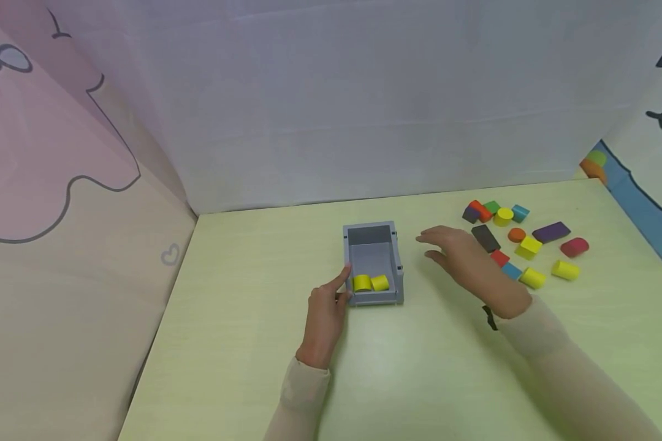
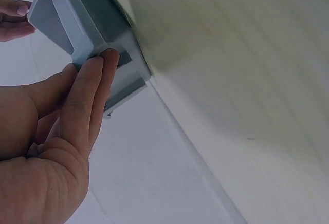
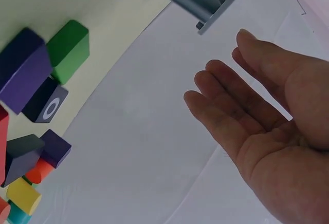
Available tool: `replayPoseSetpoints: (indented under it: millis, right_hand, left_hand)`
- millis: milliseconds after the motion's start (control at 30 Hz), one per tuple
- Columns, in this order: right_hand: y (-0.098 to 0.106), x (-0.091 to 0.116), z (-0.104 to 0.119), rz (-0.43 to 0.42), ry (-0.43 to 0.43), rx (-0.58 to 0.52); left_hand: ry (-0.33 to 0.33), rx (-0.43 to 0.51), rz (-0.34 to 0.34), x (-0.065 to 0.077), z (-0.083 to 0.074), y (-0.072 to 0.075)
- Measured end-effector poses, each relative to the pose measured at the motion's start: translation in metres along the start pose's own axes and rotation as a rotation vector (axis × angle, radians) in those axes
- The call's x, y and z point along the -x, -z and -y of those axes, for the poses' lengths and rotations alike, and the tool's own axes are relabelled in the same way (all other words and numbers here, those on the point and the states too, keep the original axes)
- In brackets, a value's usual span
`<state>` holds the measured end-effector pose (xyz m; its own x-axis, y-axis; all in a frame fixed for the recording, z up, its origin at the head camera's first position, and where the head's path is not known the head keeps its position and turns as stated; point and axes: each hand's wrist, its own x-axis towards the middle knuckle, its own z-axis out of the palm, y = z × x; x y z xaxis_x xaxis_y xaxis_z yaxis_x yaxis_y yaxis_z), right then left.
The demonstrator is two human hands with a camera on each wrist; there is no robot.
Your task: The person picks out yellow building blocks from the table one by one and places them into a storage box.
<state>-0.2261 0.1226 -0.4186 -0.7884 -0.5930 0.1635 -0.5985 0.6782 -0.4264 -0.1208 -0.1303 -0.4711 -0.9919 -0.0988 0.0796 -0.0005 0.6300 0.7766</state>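
Note:
A grey open-topped plastic box (image 1: 371,254) sits on the table, with two yellow cylinders (image 1: 379,282) at its near end. My left hand (image 1: 325,312) holds the box by its near left corner. In the left wrist view, the fingers (image 2: 85,95) and thumb come together at the rim of the box (image 2: 87,34). To the right of the box, my right hand (image 1: 463,263) hovers over the table with nothing in it. Its fingers (image 3: 218,113) are loosely extended, the thumb apart from them, in the right wrist view.
Several coloured blocks lie scattered on the right of the table (image 1: 243,306), among them a yellow cube (image 1: 528,247), a long purple block (image 1: 551,232) and a dark block (image 1: 486,238). A pale cloth (image 1: 364,110) hangs behind the back edge.

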Motion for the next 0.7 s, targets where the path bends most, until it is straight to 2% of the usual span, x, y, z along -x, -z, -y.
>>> replayPoseSetpoints:
  millis: [167,400,700]
  right_hand:
    - [0.002,0.004,-0.009,-0.027,-0.002,-0.007]
    - [0.007,0.005,-0.021,-0.005,-0.046,-0.004]
    - [0.012,0.015,-0.033,0.012,-0.141,-0.038]
  left_hand:
    - [-0.006,0.007,0.001,-0.001,0.000,0.001]
    - [-0.026,0.006,-0.003,-0.001,-0.001,0.002]
    - [-0.035,-0.001,-0.005,0.001,0.001,0.000]
